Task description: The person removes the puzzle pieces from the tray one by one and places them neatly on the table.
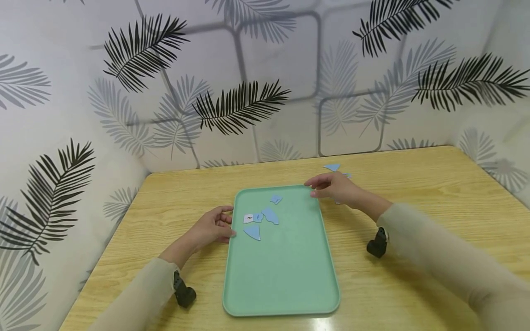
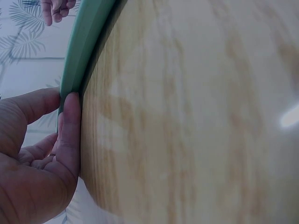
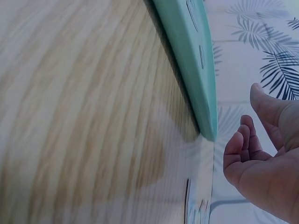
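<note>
A light green rectangular tray (image 1: 285, 276) lies on the wooden table, with several flat light-blue puzzle-like pieces (image 1: 270, 215) in its upper left part. One piece (image 1: 248, 218) has a whitish area with a small dark mark. At the tray's left edge, my left hand (image 1: 213, 225) pinches the rim; in the left wrist view the thumb (image 2: 39, 103) meets the rim and a finger (image 2: 71, 119) lies against the outer wall. My right hand (image 1: 335, 187) hovers by the upper right corner, holding nothing, fingers loosely bent. The right wrist view shows it apart from the tray (image 3: 189, 60).
Behind and beside my right hand lie more blue pieces (image 1: 332, 167), partly hidden by it. The wooden table (image 1: 418, 193) extends to both sides of the tray. A wall with a leaf-patterned covering (image 1: 285, 128) stands along the table's back edge.
</note>
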The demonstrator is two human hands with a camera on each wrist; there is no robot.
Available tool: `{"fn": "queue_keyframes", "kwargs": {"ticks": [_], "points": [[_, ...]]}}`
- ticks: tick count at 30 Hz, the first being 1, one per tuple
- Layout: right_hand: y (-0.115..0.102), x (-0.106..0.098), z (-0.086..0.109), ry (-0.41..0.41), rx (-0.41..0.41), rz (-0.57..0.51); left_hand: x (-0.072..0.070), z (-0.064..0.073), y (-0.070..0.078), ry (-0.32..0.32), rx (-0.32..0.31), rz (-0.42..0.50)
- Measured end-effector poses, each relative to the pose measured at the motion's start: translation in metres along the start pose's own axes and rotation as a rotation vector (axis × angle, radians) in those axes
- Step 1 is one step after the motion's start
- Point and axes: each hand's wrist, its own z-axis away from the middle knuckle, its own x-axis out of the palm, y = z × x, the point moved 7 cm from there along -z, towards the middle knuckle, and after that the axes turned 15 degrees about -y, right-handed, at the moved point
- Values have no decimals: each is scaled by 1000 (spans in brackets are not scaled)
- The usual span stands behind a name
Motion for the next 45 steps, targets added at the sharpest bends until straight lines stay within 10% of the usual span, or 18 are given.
{"fn": "queue_keyframes", "kwargs": {"ticks": [27, 45], "points": [[-13, 47, -68, -114, 50, 144, -1, -4, -3, 0, -4, -2], [-19, 59, -78, -87, 65, 261, -2, -3, -4, 0, 4, 6]]}}
